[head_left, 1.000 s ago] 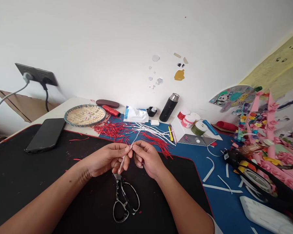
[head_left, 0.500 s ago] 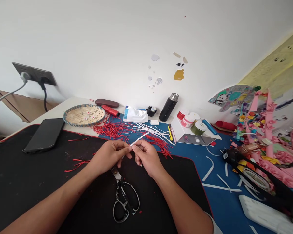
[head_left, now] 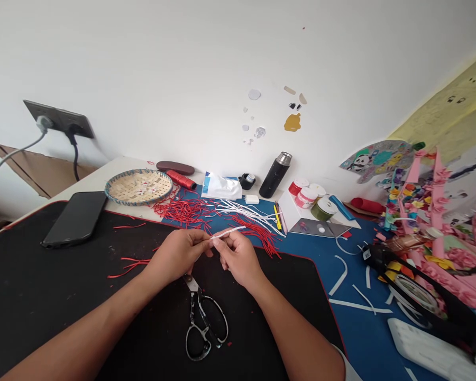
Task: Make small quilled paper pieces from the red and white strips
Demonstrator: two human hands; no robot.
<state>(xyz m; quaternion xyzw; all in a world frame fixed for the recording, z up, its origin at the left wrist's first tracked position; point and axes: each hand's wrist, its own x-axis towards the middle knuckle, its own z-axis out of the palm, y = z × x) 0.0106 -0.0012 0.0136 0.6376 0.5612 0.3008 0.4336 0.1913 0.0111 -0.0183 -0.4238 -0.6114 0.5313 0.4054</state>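
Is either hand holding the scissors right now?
No, the scissors lie on the black mat, while the left hand and right hand pinch a thin white strip.

Left hand [head_left: 178, 254] and right hand [head_left: 240, 258], I see, pinching one white strip [head_left: 233, 230] near the far edge of a black mat [head_left: 158, 338]. Scissors [head_left: 192, 285], one pair, on the mat, blades partly hidden by the left hand. Phone [head_left: 75, 219], black, by the mat's far left corner. Beyond the far edge: red cords [head_left: 186, 210], heaped; white strips [head_left: 249, 211], loose; woven basket [head_left: 121, 188]; black flask [head_left: 274, 177].
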